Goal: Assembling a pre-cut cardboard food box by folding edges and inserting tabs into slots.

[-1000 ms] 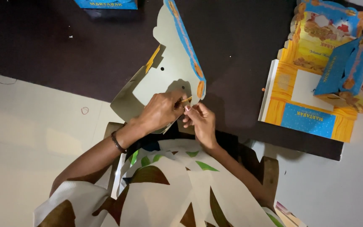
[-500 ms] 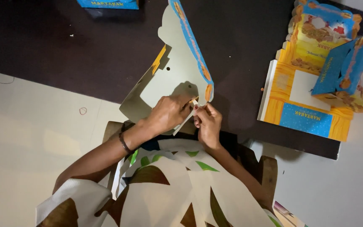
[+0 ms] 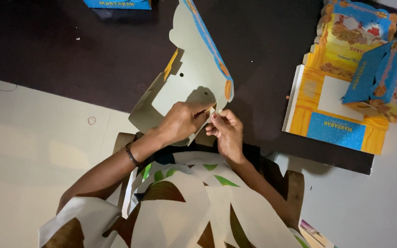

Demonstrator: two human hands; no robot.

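Observation:
A flat, unfolded cardboard box blank [image 3: 194, 78], grey inside with blue and orange printed edges, stands tilted up over the dark mat [image 3: 93, 50]. My left hand [image 3: 182, 121] grips its lower edge from the left. My right hand [image 3: 224, 131] pinches a small flap at the same lower edge, fingertips meeting those of the left. A dark bracelet sits on my left wrist.
A stack of flat printed blanks [image 3: 331, 115] lies at the right on the mat, with folded blue and orange boxes [image 3: 382, 78] on top. Another blue box [image 3: 118, 3] shows at the top edge. A small rubber band [image 3: 91, 120] lies on the pale floor at left.
The blank has shifted slightly right and downward with both hands. The fingers have closed in tighter on the lower flap.

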